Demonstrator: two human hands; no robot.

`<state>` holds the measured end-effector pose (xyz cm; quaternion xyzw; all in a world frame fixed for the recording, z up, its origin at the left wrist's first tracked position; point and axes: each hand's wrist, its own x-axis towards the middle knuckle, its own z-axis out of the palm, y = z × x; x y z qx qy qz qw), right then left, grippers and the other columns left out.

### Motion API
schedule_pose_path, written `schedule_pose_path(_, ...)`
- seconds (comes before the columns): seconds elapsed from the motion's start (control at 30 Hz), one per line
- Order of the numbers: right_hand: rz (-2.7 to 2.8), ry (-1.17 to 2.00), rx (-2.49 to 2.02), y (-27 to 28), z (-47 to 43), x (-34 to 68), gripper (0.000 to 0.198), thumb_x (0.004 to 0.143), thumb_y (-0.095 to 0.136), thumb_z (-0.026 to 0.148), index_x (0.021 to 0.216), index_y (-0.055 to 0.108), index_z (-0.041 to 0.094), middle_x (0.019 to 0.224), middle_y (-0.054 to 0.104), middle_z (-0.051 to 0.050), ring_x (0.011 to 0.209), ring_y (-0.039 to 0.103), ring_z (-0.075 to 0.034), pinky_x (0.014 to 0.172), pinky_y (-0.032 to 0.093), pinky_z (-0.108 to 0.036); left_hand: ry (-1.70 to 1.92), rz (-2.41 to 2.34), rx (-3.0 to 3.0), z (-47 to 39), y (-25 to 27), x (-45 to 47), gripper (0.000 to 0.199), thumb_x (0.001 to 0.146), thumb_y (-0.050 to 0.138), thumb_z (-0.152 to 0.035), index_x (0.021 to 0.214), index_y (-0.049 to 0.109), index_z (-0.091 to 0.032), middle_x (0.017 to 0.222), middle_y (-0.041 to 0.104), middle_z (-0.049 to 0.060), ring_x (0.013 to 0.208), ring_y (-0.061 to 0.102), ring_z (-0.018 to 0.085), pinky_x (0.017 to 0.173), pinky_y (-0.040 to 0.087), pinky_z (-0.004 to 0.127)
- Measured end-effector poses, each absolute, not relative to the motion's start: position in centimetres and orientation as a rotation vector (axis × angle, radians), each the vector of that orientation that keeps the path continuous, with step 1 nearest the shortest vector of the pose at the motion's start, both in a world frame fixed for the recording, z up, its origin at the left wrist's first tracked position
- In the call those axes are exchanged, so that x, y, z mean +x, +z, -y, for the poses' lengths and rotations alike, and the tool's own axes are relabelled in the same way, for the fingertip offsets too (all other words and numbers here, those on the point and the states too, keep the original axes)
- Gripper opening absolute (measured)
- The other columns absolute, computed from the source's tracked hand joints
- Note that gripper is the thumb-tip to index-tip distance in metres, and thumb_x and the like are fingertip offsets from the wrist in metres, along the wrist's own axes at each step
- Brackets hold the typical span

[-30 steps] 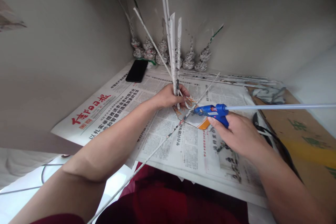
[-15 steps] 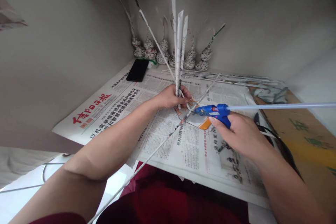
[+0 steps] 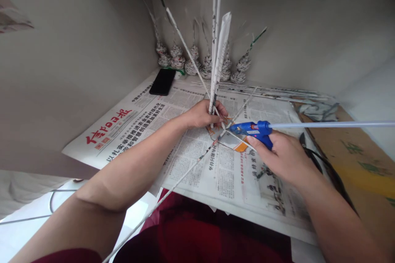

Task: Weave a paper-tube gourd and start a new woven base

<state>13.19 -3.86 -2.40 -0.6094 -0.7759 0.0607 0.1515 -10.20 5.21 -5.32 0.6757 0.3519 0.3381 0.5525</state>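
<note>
My left hand [image 3: 207, 114] is closed round the lower ends of several rolled paper sticks [image 3: 219, 55], which stand nearly upright. Other thin paper sticks cross just right of its fingertips, one long stick [image 3: 177, 183] running down towards my lap. In my right hand [image 3: 286, 154] is a blue hot glue gun [image 3: 257, 130], its nozzle at the crossing of the sticks. A long translucent glue stick [image 3: 333, 124] juts from its back. Beneath the crossing lies a grey and orange card [image 3: 239, 144]; my hands and the sticks cover part of it.
Newspaper [image 3: 191, 160] covers the work surface. A black phone [image 3: 162, 81] lies at the back left. Several woven paper gourds [image 3: 193, 61] line the wall, with loose paper sticks [image 3: 265, 89] in front. At right are a grey rag [image 3: 319, 111] and a brown board [image 3: 354, 152].
The upright sticks have swung to the right and bunched closer together. A thin stick now slants from the crossing down towards my right hand. The glue gun has shifted very slightly right.
</note>
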Motion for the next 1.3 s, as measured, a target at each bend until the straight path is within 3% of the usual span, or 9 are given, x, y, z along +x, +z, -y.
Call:
schedule_pose_path(0.5,2.284,0.117,-1.787,-2.7,3.6,13.3,0.036,0.089,0.046,0.049,0.081,0.066,0.02,0.062,0.063,-0.005,0.057,0.058,-0.02,0.053,0.039,-0.03,0.798,-0.906,1.595,-5.1,-5.3,-9.9,0.018,0.069,0.069,-0.011,0.086,0.061,-0.011,0.067,0.066,0.002,0.058,0.062,0.013,0.055,0.05,0.023)
schedule_pose_path(0.6,2.319,0.066,-1.785,-2.9,3.6,13.4,0.038,0.09,0.045,0.05,0.077,0.064,0.021,0.059,0.061,-0.005,0.057,0.058,-0.021,0.053,0.038,-0.031,0.816,-0.976,1.637,-5.3,-5.3,-10.4,0.02,0.07,0.071,-0.016,0.088,0.063,-0.013,0.067,0.066,0.001,0.058,0.061,0.012,0.056,0.049,0.022)
schedule_pose_path(0.67,2.353,0.01,-1.779,-3.1,3.6,13.5,0.039,0.091,0.043,0.051,0.075,0.063,0.021,0.056,0.058,-0.005,0.056,0.057,-0.022,0.052,0.036,-0.032,0.84,-1.113,1.745,-5.5,-4.9,-11.0,0.013,0.07,0.072,-0.022,0.077,0.065,-0.014,0.062,0.064,-0.001,0.054,0.058,0.01,0.053,0.045,0.02)
schedule_pose_path(0.77,2.385,-0.037,-1.755,-3.3,3.6,13.6,0.04,0.091,0.042,0.05,0.073,0.061,0.021,0.055,0.057,-0.005,0.055,0.057,-0.022,0.052,0.035,-0.032,0.766,-1.246,1.851,-5.6,-3.9,-12.3,0.028,0.073,0.073,-0.033,0.056,0.062,-0.014,0.049,0.059,0.0,0.045,0.05,0.009,0.046,0.037,0.02)
schedule_pose_path(1.0,2.382,0.012,-1.762,-3.0,3.7,13.5,0.038,0.091,0.043,0.05,0.075,0.061,0.021,0.057,0.059,-0.005,0.054,0.057,-0.021,0.053,0.037,-0.032,0.916,-1.018,1.482,-5.4,-2.8,-12.8,0.037,0.082,0.064,-0.045,0.068,0.059,-0.011,0.063,0.06,0.002,0.05,0.053,0.008,0.047,0.043,0.02)
schedule_pose_path(1.2,2.39,0.003,-1.739,-2.9,3.7,13.4,0.036,0.092,0.042,0.046,0.079,0.064,0.021,0.063,0.064,-0.008,0.065,0.063,-0.025,0.057,0.04,-0.033,0.892,-0.864,1.28,-4.9,-3.1,-11.4,0.021,0.08,0.069,-0.028,0.08,0.059,-0.01,0.077,0.061,0.002,0.068,0.061,0.008,0.066,0.056,0.022)
schedule_pose_path(1.3,2.386,0.03,-1.746,-2.9,3.7,13.3,0.036,0.093,0.042,0.045,0.079,0.064,0.02,0.071,0.068,-0.01,0.072,0.066,-0.027,0.062,0.043,-0.034,0.863,-0.899,1.289,-4.7,-3.2,-11.0,0.012,0.081,0.067,-0.019,0.083,0.058,-0.011,0.072,0.059,0.0,0.062,0.058,0.007,0.06,0.055,0.02)
